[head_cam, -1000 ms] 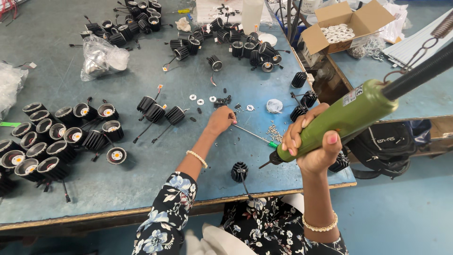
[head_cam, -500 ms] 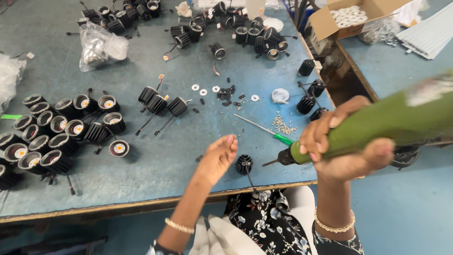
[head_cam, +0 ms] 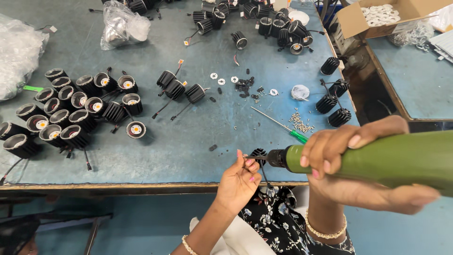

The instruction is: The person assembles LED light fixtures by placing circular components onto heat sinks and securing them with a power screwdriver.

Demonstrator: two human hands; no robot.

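My right hand [head_cam: 358,165] grips a green electric screwdriver [head_cam: 377,160], its tip pointing left at a small black finned lamp housing [head_cam: 257,153] near the table's front edge. My left hand [head_cam: 238,182] sits just below and left of that housing, fingers closed around it and at the driver's tip. A green-handled hand screwdriver [head_cam: 283,126] lies on the table just behind, beside a pile of small silver screws [head_cam: 300,123].
Several black housings with lenses are grouped at the left [head_cam: 71,113]. Three finned ones [head_cam: 179,89] lie mid-table, more at the back [head_cam: 264,23] and right edge [head_cam: 332,101]. White washers [head_cam: 222,79], plastic bags [head_cam: 122,26], a cardboard box [head_cam: 377,16].
My left hand drew back from the middle of the table to the front edge and took hold of the black housing. The green driver came closer, its tip now at the housing.
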